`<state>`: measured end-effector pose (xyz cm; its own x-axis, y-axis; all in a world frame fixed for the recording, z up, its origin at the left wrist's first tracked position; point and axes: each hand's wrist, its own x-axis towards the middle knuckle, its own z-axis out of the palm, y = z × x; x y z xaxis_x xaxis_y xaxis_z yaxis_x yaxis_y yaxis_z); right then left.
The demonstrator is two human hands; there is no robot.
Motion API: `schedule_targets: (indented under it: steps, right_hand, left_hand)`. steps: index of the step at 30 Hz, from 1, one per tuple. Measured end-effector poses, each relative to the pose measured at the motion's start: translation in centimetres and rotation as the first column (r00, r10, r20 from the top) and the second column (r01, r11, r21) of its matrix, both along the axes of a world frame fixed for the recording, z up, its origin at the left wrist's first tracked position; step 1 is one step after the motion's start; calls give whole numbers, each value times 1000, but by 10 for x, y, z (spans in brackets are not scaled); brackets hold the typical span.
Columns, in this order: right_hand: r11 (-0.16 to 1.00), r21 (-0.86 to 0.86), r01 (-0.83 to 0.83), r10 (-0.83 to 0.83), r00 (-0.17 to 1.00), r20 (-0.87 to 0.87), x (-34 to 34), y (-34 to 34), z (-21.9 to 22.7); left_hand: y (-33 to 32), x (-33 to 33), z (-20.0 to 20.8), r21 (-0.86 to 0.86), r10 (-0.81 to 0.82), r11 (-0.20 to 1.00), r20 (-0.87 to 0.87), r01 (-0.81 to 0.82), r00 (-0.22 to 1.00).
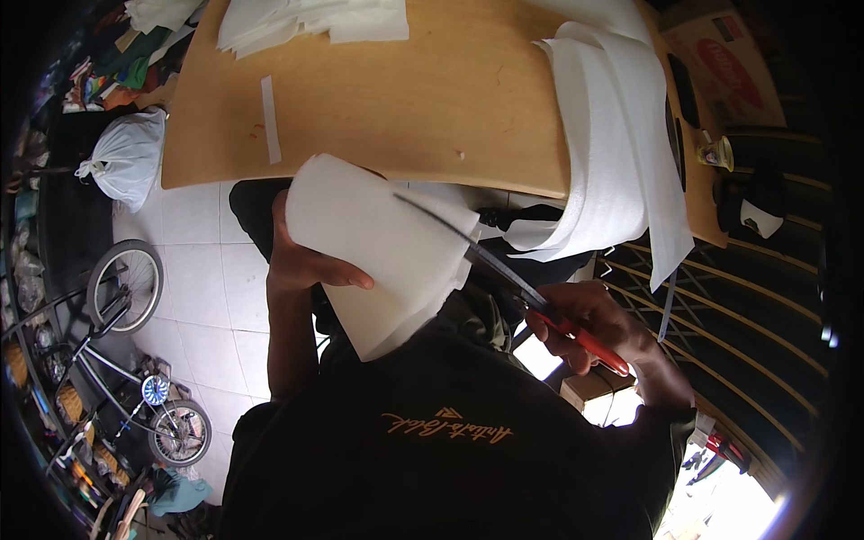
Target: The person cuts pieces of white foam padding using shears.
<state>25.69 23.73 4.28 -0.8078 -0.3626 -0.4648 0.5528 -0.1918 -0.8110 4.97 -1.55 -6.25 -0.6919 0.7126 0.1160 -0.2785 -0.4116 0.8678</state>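
Note:
My left hand (310,256) grips a folded stack of white sheet material (382,238) over my lap, the thumb pressed on its face and the fingers behind it. In my right hand (589,319) is a pair of scissors (576,331) with red handles and long dark blades. One blade lies across the front of the white stack, pointing up and left. Where the other blade runs is hard to see. A narrow white strip (270,120) rests on the wooden table (432,108) in front of me.
Long white sheets (603,144) drape over the table's right side. More white pieces (315,22) lie at the far edge. A tied white bag (126,157) and a small bicycle (126,360) stand to the left. A cardboard box (724,67) and a cup (716,153) are at the right.

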Motion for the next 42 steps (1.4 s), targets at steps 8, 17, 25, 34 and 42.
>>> schedule_targets:
  steps: [8, 17, 25, 34, 42]
  right_hand:
    - [939, -340, 62, -37, 996, 80, 11, -7, 3]
    - [955, -271, -123, 158, 981, 110, 7, 4, 5]
    - [981, -195, 3, 40, 975, 217, 1, -6, 20]
    - [970, -168, 175, -130, 959, 251, 6, -12, 3]
    - [990, 128, -56, 52, 998, 28, -4, -5, 11]
  left_hand:
    - [-3, -7, -7, 44, -62, 997, -95, 66, 994]
    - [-3, -10, -4, 51, -161, 983, -205, 175, 965]
    - [15, 0, -2, 77, -202, 964, -418, 256, 886]
    - [11, 0, 5, -47, -288, 955, -374, 292, 882]
    - [15, -2, 2, -79, -381, 920, -413, 384, 827]
